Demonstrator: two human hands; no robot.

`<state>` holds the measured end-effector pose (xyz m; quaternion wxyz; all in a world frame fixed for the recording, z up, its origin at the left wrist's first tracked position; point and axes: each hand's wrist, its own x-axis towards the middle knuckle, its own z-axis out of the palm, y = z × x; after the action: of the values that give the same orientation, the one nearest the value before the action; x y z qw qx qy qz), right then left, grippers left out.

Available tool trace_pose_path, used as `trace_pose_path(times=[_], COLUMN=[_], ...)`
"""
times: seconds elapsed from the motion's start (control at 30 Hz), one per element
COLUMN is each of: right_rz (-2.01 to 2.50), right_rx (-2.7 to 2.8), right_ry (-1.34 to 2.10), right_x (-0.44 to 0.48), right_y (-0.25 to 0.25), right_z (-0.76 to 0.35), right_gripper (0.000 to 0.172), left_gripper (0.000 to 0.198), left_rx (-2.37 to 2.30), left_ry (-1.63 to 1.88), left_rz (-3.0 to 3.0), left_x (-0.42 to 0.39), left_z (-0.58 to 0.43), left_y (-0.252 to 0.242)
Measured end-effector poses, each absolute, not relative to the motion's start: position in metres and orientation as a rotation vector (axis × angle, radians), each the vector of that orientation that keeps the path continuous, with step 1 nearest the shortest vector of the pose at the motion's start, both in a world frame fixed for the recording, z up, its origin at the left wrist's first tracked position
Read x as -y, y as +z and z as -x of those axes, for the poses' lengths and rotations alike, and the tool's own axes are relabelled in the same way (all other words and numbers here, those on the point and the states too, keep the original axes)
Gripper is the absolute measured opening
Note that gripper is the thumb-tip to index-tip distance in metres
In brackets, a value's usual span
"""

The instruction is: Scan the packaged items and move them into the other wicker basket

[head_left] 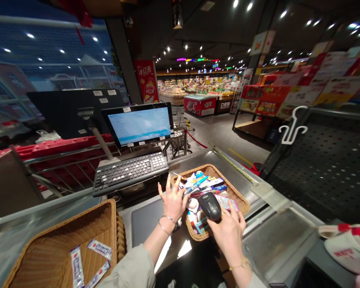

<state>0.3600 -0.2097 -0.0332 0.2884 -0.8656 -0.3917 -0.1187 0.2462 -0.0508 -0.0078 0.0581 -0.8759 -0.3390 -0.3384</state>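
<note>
In the head view, a wicker basket [244,205] on the metal counter holds a jumble of small packaged goods. My left hand [172,201] is over its left rim with the fingers spread. The thumb and index fingertip are close to a slim blue package [198,185]; whether they touch it I cannot make out. A black handheld barcode scanner [209,206] is in my right hand [229,232], above the basket's near right part. The thumb and fingers are around the scanner's back end. A round white item [193,205] lies left of the scanner.
At lower left, a larger wicker basket [45,244] holds several wrapped bars [99,249]. A keyboard [130,172] and a lit monitor [141,124] stand behind. On the right are a black perforated panel [318,164] with a white hook [292,128] and a white-and-red container [348,250].
</note>
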Motion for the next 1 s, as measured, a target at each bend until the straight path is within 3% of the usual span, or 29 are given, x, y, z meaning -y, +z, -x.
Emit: trace_pose_path(times=[0.27,0.53,0.77,1.0], right_rz=[2.364,2.377,2.393,2.393], right_rx=[0.991,0.892,0.799,0.778], right_ry=[-0.322,-0.365,-0.316,-0.322], right_x=[0.224,0.238,0.251,0.259], right_y=[-0.036,-0.037,-0.038,-0.034], right_z=[-0.371,-0.382,-0.386,-0.387], right_gripper=[0.029,0.036,0.033,0.037], left_gripper=[0.019,0.019,0.017,0.029], left_rx=[0.95,0.869,0.797,0.773], left_ry=[-1.024,-0.967,-0.889,-0.903], left_rz=[2.719,2.788,2.853,2.885], left_x=[0.055,0.061,0.068,0.075], left_z=[-0.266,-0.287,-0.304,-0.323], left_y=[-0.014,-0.02,-0.019,-0.017])
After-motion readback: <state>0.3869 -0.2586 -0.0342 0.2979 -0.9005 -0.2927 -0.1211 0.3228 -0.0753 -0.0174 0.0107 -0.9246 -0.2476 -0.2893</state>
